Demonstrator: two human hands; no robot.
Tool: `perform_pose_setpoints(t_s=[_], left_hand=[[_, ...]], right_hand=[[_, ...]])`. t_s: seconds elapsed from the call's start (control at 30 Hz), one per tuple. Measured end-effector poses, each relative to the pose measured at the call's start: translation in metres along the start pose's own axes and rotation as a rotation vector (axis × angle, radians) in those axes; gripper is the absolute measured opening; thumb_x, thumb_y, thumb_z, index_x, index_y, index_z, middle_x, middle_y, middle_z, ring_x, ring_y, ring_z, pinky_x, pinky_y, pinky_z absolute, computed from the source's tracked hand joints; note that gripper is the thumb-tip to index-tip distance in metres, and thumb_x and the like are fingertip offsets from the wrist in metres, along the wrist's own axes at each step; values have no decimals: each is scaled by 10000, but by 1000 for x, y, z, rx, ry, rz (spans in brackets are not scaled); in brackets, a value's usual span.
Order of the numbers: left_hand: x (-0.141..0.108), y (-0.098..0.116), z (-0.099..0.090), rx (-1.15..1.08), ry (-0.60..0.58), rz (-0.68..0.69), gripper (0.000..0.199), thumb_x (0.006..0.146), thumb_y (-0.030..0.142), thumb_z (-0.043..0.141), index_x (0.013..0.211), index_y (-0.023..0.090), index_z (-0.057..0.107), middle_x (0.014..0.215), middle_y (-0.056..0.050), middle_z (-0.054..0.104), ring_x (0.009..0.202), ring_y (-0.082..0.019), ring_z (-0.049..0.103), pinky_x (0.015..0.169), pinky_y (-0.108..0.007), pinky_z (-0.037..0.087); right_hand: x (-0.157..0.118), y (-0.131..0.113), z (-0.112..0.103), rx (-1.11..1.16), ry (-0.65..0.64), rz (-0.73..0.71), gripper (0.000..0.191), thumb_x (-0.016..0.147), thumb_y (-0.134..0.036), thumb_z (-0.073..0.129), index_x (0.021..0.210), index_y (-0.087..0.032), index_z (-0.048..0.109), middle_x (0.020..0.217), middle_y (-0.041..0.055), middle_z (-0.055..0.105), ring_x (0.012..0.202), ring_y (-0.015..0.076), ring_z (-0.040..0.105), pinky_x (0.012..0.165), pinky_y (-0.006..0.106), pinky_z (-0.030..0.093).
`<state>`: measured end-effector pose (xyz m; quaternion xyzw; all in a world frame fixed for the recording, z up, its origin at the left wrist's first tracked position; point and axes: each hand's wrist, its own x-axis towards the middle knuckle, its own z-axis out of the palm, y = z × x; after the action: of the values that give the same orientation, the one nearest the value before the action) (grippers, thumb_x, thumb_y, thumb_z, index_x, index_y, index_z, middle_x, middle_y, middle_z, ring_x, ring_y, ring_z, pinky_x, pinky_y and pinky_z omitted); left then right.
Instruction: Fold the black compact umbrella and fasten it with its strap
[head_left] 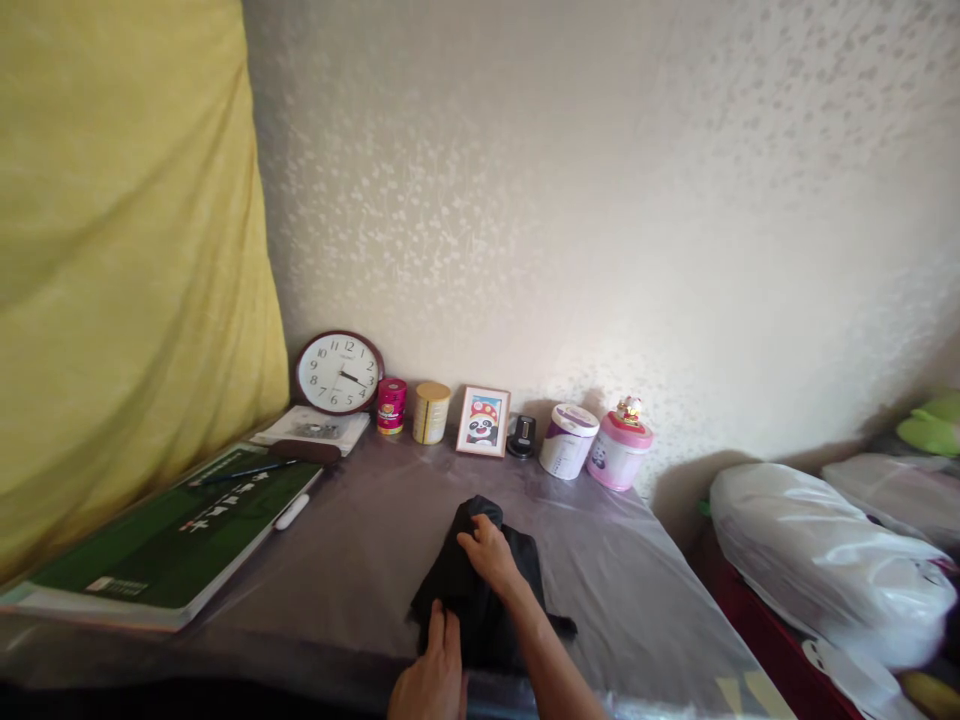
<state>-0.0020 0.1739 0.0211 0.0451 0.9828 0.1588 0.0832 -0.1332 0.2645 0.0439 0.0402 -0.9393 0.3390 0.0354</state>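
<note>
A black cloth point(465, 632), rumpled and folded over itself, lies near the front edge of the table; its exact kind does not show. My left hand point(433, 668) rests on the cloth's near left part, its visible fingers stretched out along the fabric and its thumb mostly hidden. Farther up, my right hand point(491, 555) reaches across the middle with curled fingers and holds a raised fold at the cloth's far end. A narrow strip of the same fabric sticks out to the right, beyond my right forearm.
Along the wall stand a round clock point(341, 373), a pink can point(391, 406), a yellow can point(431, 414), a picture frame point(482, 422) and two tubs point(568, 442). A green book point(172, 530) lies left, beside a white marker point(292, 512). White plastic bags point(817, 560) sit right of the table.
</note>
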Motion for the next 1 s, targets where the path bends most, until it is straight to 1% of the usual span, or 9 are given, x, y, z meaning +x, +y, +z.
perform_pose_setpoints(t_s=[0.1,0.2,0.27,0.37,0.5,0.57,0.77,0.87,1.0], left_hand=[[-7,-7,0,-30,62,-1,540,813,132,304,1352,124,268,1441,-151,231,1063,-188,564,778,-252,498],[-13,-12,-5,-1,83,42,494,817,160,321,1310,169,365,1461,-115,190,1119,-194,523,814,-243,480],[-13,-12,-11,26,43,106,493,801,167,365,1291,212,394,1472,-88,159,1068,-196,559,816,-259,483],[-8,-6,-21,49,-26,152,591,764,159,431,1336,251,311,1480,-94,96,951,-195,616,783,-297,501],[3,2,-25,22,-81,130,754,716,120,503,1381,231,165,1470,-162,25,919,-219,628,779,-329,504],[7,3,-21,11,-101,102,769,709,77,485,1383,224,147,1470,-161,35,923,-224,627,776,-331,506],[16,-1,-2,-39,-90,42,772,704,5,404,1379,265,133,1477,-111,53,870,-205,648,728,-287,515],[22,0,8,-25,-94,-16,752,722,-4,375,1373,279,127,1473,-106,59,877,-203,648,704,-269,517],[28,3,15,-18,-126,-59,771,715,-19,348,1367,297,83,1470,-82,39,923,-199,635,723,-256,509]], right_hand=[[-3,-3,-3,-2,-24,-42,281,766,-199,518,1027,-113,570,713,44,677,762,173,633,671,241,423],[-9,-9,-6,66,-167,-132,214,825,-225,431,926,-150,604,655,10,681,642,126,625,622,209,417],[-13,-13,-7,78,-238,-209,247,848,-232,386,821,-171,624,664,2,692,620,111,621,605,196,411],[-19,-17,-9,39,-252,-287,273,847,-230,391,747,-176,638,709,7,705,663,116,628,606,191,407],[-27,-14,-14,82,-317,-375,259,861,-241,397,861,-199,653,742,-12,708,681,115,626,616,193,424],[-34,-9,-17,98,-301,-455,240,864,-252,419,890,-223,657,773,-22,705,735,120,616,673,205,436],[-51,13,-19,158,-73,-653,241,887,-255,423,950,-214,653,887,29,677,917,151,562,819,267,453],[-44,24,-15,114,-41,-770,230,883,-228,431,966,-210,645,976,42,668,1043,171,524,933,334,404],[-20,33,-8,7,-18,-785,221,875,-241,446,978,-220,641,1048,51,651,1123,202,489,1009,429,310]])
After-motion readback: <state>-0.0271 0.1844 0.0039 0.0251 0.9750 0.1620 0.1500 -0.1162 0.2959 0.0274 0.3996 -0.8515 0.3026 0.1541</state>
